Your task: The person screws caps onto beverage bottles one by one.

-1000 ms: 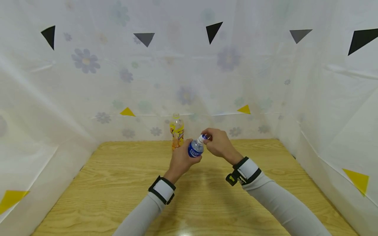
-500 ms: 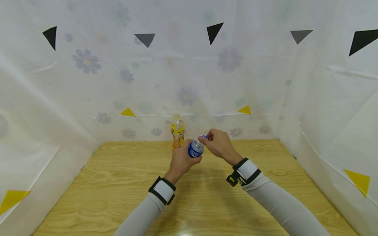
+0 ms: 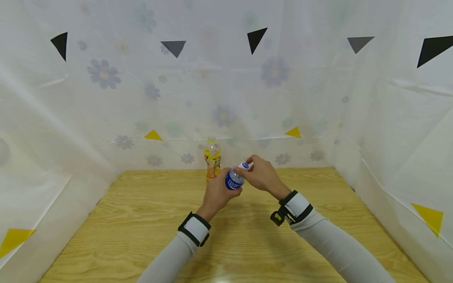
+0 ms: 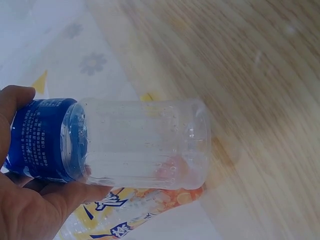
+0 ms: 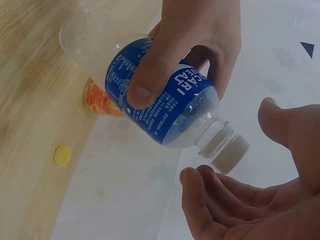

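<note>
A clear plastic bottle (image 3: 235, 179) with a blue Pocari Sweat label and a white cap (image 5: 231, 153) is tilted above the table. My left hand (image 3: 218, 193) grips it around the label (image 4: 42, 139), its lower body showing clear in the left wrist view. Around the cap is my right hand (image 3: 262, 175), thumb and fingers spread apart. The right wrist view shows the fingertips (image 5: 192, 175) close beside the cap, while the thumb (image 5: 272, 120) stands off from it. Just behind my left hand stands a clear bottle (image 3: 212, 159) with a yellow and orange label and an uncapped neck.
A yellow cap (image 5: 62, 155) lies on the wood-grain table (image 3: 148, 220). Pale flowered sheeting (image 3: 219, 78) with black, grey and yellow triangles encloses the back and both sides of the table.
My right thumb and fingers have shifted around the white cap, and its blue top shows more. The left hand and the bottle have stayed almost still.
</note>
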A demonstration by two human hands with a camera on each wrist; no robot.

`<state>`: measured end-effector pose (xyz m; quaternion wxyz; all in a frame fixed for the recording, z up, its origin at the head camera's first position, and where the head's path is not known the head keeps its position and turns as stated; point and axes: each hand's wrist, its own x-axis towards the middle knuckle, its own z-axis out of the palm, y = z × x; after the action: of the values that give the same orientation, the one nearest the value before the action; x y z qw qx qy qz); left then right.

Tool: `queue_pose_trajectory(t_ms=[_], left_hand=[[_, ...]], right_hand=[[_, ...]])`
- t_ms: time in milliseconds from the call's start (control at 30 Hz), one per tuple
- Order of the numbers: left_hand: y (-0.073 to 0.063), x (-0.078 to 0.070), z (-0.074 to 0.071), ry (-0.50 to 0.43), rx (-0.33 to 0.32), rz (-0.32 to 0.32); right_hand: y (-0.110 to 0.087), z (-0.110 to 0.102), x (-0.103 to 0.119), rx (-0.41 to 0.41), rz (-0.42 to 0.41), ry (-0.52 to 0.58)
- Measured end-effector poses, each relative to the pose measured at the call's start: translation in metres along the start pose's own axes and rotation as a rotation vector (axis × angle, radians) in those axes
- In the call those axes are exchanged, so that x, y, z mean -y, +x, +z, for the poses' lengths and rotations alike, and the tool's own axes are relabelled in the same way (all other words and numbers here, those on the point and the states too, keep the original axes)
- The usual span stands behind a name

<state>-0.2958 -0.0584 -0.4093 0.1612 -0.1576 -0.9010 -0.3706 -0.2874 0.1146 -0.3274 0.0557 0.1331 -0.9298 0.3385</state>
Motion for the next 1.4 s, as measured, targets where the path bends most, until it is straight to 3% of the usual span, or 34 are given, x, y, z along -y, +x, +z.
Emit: queue_pose_trajectory(t_ms=[233, 600, 1400], left_hand=[[0.0001, -0.0010, -0.0011, 0.002, -0.014, 0.012], [-0.0009, -0.0017, -0.0016, -0.002, -0.025, 0.036], [-0.0016, -0.0020, -0.0036, -0.021, 0.002, 0.001]], right_hand=[[0.0000, -0.0007, 0.0021, -0.026, -0.123, -0.004], [-0.0037, 0.0009, 0.0008, -0.067, -0.185, 0.029], [0.0005, 0.0070, -0.0004, -0.131, -0.128, -0.005]])
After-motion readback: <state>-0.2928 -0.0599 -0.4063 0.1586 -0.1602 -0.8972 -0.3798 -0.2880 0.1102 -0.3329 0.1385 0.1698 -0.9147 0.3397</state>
